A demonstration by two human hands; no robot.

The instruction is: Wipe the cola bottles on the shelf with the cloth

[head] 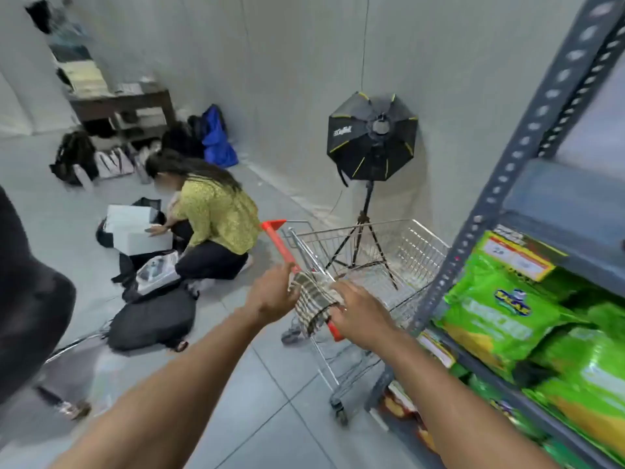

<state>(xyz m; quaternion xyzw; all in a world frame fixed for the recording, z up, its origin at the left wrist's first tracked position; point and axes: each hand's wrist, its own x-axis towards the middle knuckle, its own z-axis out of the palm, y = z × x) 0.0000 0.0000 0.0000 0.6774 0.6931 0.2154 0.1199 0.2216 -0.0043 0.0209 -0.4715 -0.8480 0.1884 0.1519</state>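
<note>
A striped grey and cream cloth hangs over the orange handle of a wire shopping cart. My left hand reaches to the cloth's left edge, fingers at the handle. My right hand lies on the cloth's right side with its fingers spread and curling onto it. Both arms stretch forward from the bottom of the view. The grey metal shelf stands at the right. No cola bottles are in view.
Green packets fill the shelf at the right. A softbox light on a tripod stands behind the cart by the wall. A person in a yellow top crouches on the floor at the left among white boxes and black bags.
</note>
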